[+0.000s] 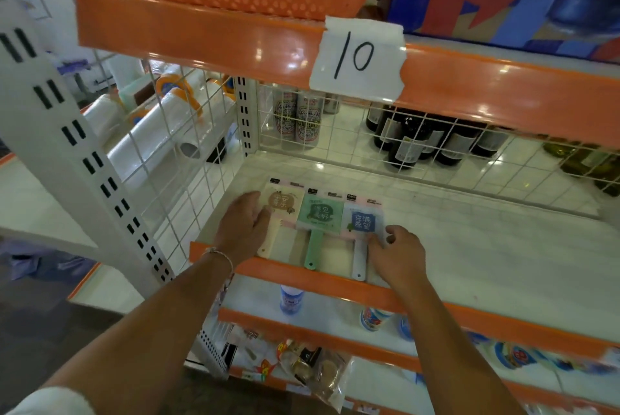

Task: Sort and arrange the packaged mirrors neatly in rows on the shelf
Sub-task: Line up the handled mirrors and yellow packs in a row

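Three packaged mirrors lie side by side on the shelf (pixel 436 237): cream mirror (pixel 280 205), green mirror (pixel 320 213), blue mirror (pixel 362 221). The left hand (pixel 243 221) rests flat on the cream one, grip released. The right hand (pixel 397 252) pinches the blue one's edge.

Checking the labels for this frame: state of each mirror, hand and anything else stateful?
cream mirror: flat on shelf, leftmost, handle toward the front edge
green mirror: flat, middle of the row
blue mirror: flat, rightmost
left hand: fingers straight, resting on cream mirror
right hand: fingers curled at blue mirror's right edge
shelf: bare right of the row
paper tag: taped on the rail, reads 10
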